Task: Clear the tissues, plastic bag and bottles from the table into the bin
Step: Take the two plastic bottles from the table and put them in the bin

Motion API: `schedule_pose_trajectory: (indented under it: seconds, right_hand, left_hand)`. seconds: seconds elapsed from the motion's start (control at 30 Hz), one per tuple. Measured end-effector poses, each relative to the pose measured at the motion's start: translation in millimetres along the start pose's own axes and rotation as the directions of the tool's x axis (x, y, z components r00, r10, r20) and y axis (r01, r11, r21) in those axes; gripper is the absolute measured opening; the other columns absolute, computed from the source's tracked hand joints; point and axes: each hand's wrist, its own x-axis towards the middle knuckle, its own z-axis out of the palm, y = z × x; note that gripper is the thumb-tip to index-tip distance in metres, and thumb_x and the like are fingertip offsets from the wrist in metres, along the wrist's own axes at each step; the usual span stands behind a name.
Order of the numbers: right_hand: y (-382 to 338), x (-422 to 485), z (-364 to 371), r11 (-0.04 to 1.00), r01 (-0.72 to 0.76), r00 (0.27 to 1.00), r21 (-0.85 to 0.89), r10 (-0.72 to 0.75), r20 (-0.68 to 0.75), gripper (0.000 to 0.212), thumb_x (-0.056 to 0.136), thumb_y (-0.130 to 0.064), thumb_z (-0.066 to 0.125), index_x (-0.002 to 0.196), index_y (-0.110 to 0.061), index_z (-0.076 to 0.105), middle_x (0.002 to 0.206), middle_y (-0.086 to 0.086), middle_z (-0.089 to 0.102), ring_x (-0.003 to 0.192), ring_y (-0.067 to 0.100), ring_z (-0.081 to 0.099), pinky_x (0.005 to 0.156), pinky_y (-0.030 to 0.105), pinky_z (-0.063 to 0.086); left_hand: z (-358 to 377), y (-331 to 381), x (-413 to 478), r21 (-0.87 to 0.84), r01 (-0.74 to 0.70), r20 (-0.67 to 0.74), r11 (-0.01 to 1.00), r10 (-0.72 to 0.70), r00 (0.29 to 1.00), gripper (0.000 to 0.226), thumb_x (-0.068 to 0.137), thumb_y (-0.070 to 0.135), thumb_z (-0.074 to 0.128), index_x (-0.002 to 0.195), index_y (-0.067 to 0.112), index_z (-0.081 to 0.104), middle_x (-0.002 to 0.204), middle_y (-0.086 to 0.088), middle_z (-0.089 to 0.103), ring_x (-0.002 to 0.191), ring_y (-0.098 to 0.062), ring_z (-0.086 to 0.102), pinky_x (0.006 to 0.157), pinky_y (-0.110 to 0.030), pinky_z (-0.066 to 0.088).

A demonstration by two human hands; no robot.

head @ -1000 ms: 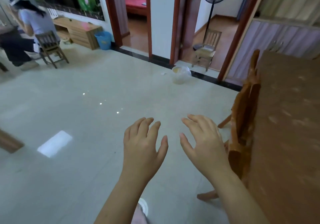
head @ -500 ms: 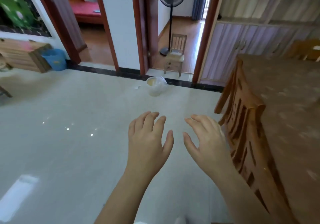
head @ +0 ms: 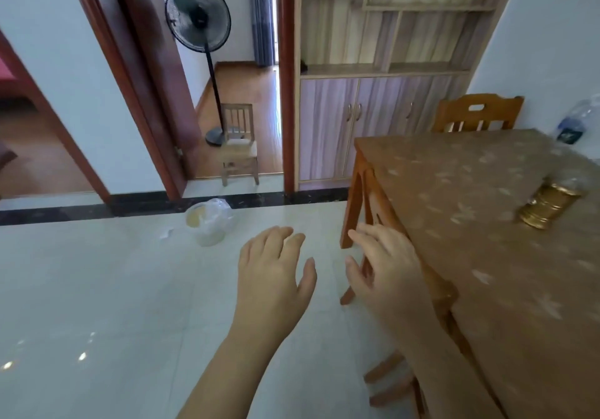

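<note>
Left hand (head: 272, 275) and right hand (head: 386, 269) spread, empty, beside table (head: 470, 224) left edge, bottle (head: 576, 123) at far right corner, bin (head: 209, 224) on floor near doorway

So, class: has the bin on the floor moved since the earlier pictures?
No. The bin sits just in front of the black floor strip, as before; only the camera turned.
</note>
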Motion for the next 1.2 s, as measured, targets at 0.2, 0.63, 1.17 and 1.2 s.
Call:
schedule_pose_trajectory:
  seconds: [0.2,0.63,1.17,1.2]
  right_hand:
    - [17,73,56,0.999,-0.015,1.0,-0.049,0.016,0.014,0.048,0.084,-0.044,0.04,0.107,-0.009,0.065,0.109,0.012,0.068,0.099,0.03,0.063,0.09,0.05,0.044]
    - [24,289,198,0.992,-0.079,0.996,-0.101,0.076,-0.037,0.04,0.083,-0.033,0.047,0.106,-0.005,0.064,0.107,0.015,0.067,0.1,0.032,0.061,0.085,0.049,0.05]
    - [156,467,310,0.96,-0.211,0.97,-0.187,0.181,-0.164,0.036,0.082,-0.027,0.049,0.104,-0.003,0.063,0.103,0.016,0.065,0.096,0.033,0.059,0.091,0.032,0.032]
    - [170,480,314,0.956,-0.217,0.967,-0.197,0.183,-0.177,0.036,0.081,-0.027,0.049,0.103,-0.003,0.064,0.103,0.017,0.065,0.096,0.034,0.059,0.09,0.032,0.033]
  left_hand:
    - [42,-43,78,-0.02,-0.03,-0.011,0.999,0.03,1.0,0.037,0.082,0.032,0.043,0.1,0.008,0.066,0.101,-0.009,0.067,0.096,-0.03,0.062,0.085,-0.041,0.046]
    - [114,-179,304,-0.085,-0.099,-0.005,0.991,0.099,0.995,0.03,0.079,0.023,0.064,0.105,0.008,0.065,0.106,-0.01,0.067,0.102,-0.031,0.06,0.091,-0.048,0.044]
    - [255,-215,539,-0.213,-0.316,-0.029,0.925,0.317,0.948,0.037,0.081,0.032,0.044,0.103,0.009,0.064,0.103,-0.01,0.067,0.099,-0.027,0.059,0.088,-0.04,0.041]
    - [269,-212,558,-0.208,-0.333,-0.031,0.92,0.334,0.942,0.036,0.081,0.031,0.044,0.102,0.008,0.064,0.102,-0.011,0.067,0.098,-0.028,0.059,0.088,-0.039,0.041]
